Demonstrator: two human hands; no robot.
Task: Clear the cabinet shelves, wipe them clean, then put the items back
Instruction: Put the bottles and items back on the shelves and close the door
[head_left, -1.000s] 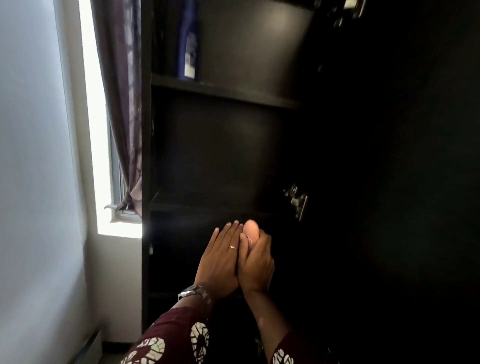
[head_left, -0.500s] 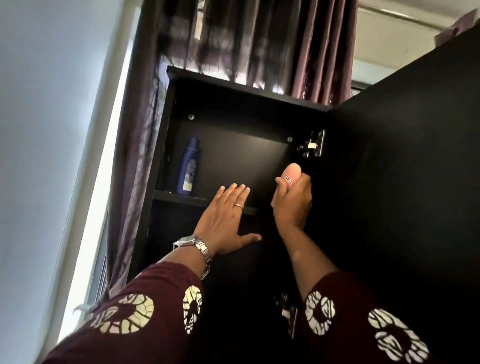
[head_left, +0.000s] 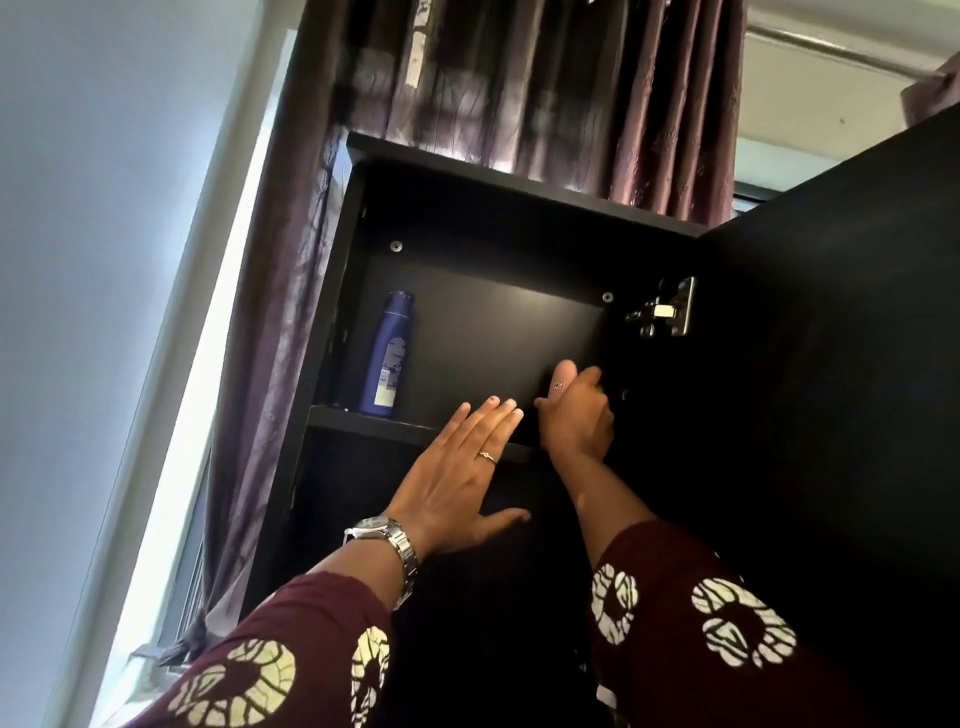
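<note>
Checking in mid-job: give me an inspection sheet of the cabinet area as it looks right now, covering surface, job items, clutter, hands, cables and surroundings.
Surface: top shelf of the black cabinet, dark, mostly bare; cleanliness cannot be judged in this light.
Job's things: blue bottle upright at the shelf's left end; small pink item with a dark mark, held at the shelf's right part.
Clutter: nothing seen.
Hands: left hand open, fingers spread, at the shelf's front edge; right hand closed around the pink item.
Cables: nothing seen.
Surroundings: cabinet door open on the right, hinge visible; purple curtain behind; bright window at left.
</note>
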